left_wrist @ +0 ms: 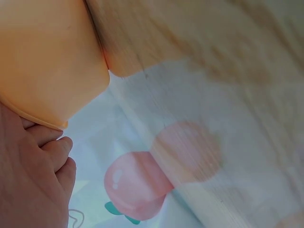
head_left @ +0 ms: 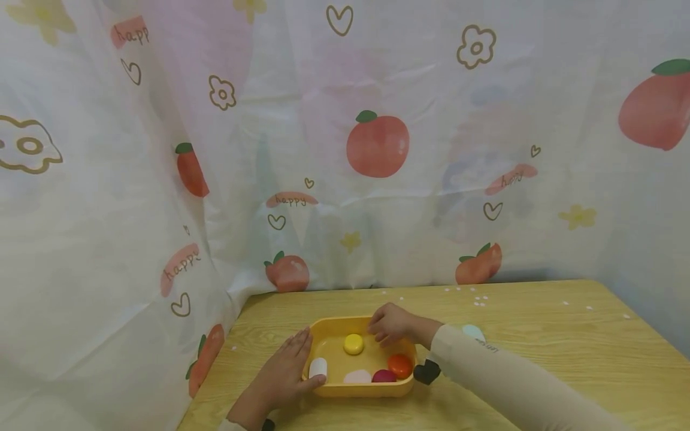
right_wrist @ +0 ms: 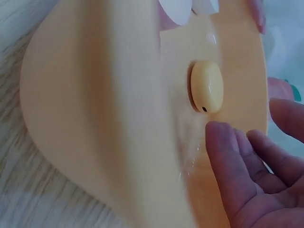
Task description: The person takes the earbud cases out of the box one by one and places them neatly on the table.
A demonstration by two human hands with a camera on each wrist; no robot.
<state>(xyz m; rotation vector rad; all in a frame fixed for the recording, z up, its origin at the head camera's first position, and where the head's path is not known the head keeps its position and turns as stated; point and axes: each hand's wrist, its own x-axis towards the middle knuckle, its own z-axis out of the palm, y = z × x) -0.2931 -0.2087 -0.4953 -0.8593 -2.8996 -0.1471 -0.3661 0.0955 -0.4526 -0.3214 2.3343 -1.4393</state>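
Fingers point(head_left: 302, 342) of the left hand point(head_left: 283, 370) lay straight along the left side of a rounded rectangular yellow plastic tray point(head_left: 361, 390); the right hand point(head_left: 393, 323), fingers loosely bent and parted, was over its far right corner, near a glossy round yellow piece point(head_left: 353, 344) inside.

My head feed shows a wood-grain surface point(head_left: 566, 359) along the bottom: yellow tray point(head_left: 361, 390) lower centre, pale green piece point(head_left: 473, 333) and white specks point(head_left: 477, 298) lower right.
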